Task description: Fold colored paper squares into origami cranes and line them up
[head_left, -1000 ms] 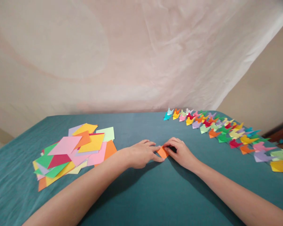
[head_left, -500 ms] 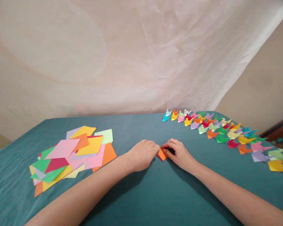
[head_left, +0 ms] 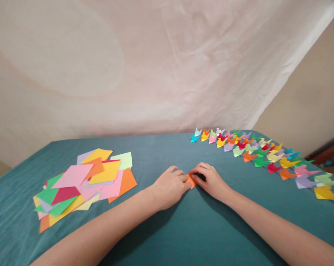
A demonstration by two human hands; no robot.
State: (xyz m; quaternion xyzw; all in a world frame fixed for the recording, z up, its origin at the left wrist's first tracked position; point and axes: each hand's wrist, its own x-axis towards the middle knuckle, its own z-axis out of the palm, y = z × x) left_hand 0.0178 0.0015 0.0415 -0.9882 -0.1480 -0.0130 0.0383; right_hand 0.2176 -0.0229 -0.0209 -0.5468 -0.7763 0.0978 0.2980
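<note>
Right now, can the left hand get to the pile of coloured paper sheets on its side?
Probably yes. The left hand rests on the small orange folded paper, and only bare teal cloth lies between it and the pile of coloured sheets; nothing stands in the way.

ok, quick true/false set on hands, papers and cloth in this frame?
1. The left hand and right hand both touch the orange paper. True.
2. The sheets lie to the right of the hands. False: they lie to the left, apart from the left hand.
3. The folded figures run in rows along the right side of the cloth. True.
4. The cloth is red. False: it is teal.
5. The right hand lifts a folded figure. False: it is on the orange paper.
</note>
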